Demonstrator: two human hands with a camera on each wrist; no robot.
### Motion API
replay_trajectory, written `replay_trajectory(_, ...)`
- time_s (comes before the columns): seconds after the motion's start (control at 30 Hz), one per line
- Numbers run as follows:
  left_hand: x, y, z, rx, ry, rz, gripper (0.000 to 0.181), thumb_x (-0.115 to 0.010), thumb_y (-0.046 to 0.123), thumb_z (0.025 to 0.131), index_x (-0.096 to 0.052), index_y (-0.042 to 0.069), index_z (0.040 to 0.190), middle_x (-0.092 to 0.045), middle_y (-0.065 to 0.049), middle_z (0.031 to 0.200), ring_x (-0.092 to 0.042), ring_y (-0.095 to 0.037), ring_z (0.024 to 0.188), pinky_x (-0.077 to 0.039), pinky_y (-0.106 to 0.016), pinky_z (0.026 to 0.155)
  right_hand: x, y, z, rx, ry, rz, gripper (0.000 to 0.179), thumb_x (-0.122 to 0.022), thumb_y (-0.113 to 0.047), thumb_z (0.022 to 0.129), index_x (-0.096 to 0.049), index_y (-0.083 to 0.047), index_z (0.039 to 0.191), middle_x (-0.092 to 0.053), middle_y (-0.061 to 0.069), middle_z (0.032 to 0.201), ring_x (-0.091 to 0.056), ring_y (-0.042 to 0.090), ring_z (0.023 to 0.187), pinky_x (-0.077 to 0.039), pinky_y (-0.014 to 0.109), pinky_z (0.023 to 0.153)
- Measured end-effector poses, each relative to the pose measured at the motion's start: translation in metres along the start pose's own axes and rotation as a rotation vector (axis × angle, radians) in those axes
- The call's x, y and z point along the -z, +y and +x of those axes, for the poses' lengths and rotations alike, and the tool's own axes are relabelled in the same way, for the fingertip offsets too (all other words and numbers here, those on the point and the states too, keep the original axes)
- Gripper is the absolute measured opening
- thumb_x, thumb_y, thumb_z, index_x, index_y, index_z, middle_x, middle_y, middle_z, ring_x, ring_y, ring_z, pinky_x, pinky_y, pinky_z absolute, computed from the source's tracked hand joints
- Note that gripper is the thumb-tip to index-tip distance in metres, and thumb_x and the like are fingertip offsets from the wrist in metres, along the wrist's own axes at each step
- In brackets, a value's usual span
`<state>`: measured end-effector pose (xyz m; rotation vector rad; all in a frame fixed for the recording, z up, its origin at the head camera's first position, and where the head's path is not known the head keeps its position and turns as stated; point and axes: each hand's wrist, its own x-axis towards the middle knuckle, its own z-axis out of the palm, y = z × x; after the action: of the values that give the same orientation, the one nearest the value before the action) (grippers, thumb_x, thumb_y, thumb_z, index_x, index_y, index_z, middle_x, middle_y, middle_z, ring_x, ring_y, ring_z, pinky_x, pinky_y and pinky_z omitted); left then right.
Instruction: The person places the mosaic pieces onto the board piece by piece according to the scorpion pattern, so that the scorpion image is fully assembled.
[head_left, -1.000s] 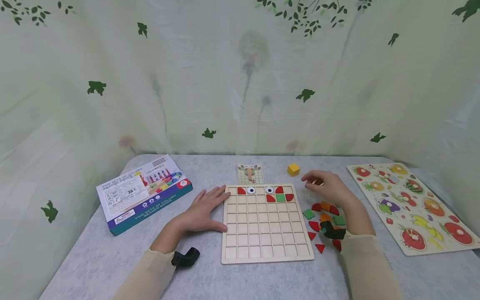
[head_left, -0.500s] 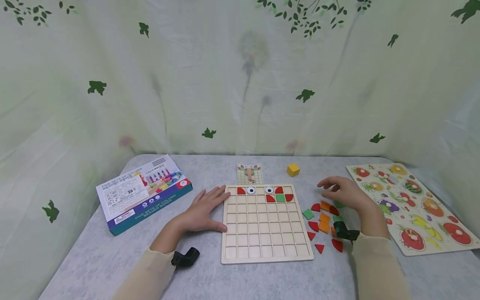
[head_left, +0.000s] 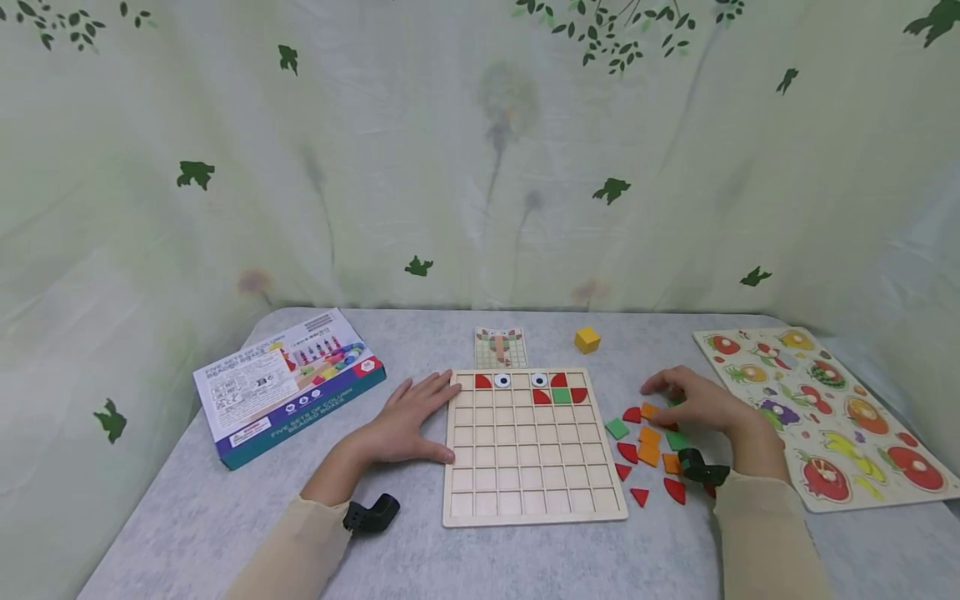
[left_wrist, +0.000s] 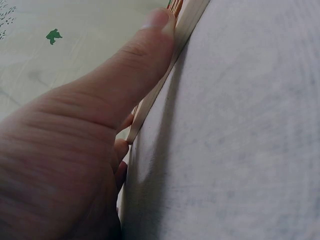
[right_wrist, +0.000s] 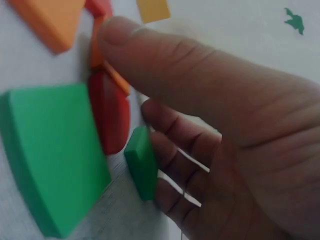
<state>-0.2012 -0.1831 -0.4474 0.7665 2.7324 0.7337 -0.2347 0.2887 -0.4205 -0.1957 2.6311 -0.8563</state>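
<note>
A wooden grid board (head_left: 517, 467) lies mid-table with red pieces, two eye pieces and a green square (head_left: 562, 396) in its top rows. My left hand (head_left: 405, 425) rests at the board's left edge, fingers spread and thumb touching the rim. Over the loose pieces to the right is my right hand (head_left: 697, 400), thumb and fingers apart. In the right wrist view a small green piece (right_wrist: 142, 165) lies right by the fingertips, a red piece (right_wrist: 107, 112) beside it, and the thumb overlaps an orange piece. A larger green piece (right_wrist: 55, 155) sits nearer that camera.
Behind the board lie a pattern card (head_left: 501, 347) and a yellow cube (head_left: 587, 339). A puzzle box (head_left: 288, 383) stands at the left, a fruit picture board (head_left: 825, 417) at the right. Loose red triangles (head_left: 639, 497) and orange squares (head_left: 648, 454) lie beside the grid board.
My right hand has moved right from beside the yellow cube, then down toward me over the loose pieces. My left hand and the grid board have stayed put.
</note>
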Motion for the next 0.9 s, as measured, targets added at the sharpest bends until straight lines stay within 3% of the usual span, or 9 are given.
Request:
replay_trajectory(0.2, 0.0, -0.001, 0.0, -0.001, 0.001, -0.005, 0.106, -0.079, 0.061, 0.075, -0.031, 0.018, 0.158, -0.015, -0.007, 0.169, -0.011, -0.032, 0.157, 0.0, -0.061, 0.124, -0.002, 0.003, 0.004, 0.001, 0.004, 0.014, 0.046, -0.081, -0.036, 0.083, -0.064, -0.014, 0.119, -0.052, 0.015, 0.13, -0.047, 0.033, 0.114, -0.05, 0.053, 0.099)
replay_trajectory(0.5, 0.0, 0.0, 0.0, -0.001, -0.004, -0.004, 0.106, -0.078, 0.061, 0.075, -0.03, 0.019, 0.159, -0.014, -0.007, 0.17, -0.01, -0.032, 0.157, 0.001, -0.061, 0.124, -0.006, 0.001, 0.006, -0.017, 0.039, -0.003, 0.037, -0.076, -0.032, 0.087, -0.066, -0.013, 0.117, -0.053, 0.012, 0.119, -0.046, 0.027, 0.104, -0.048, 0.03, 0.079)
replay_trajectory(0.9, 0.0, 0.001, -0.001, -0.002, 0.0, 0.0, 0.106, -0.079, 0.061, 0.075, -0.03, 0.018, 0.159, -0.015, -0.008, 0.169, -0.011, -0.032, 0.157, 0.0, -0.061, 0.124, -0.009, 0.0, 0.011, -0.014, 0.064, -0.024, 0.036, -0.077, -0.03, 0.087, -0.065, -0.012, 0.116, -0.055, 0.014, 0.118, -0.049, 0.027, 0.103, -0.05, 0.034, 0.083)
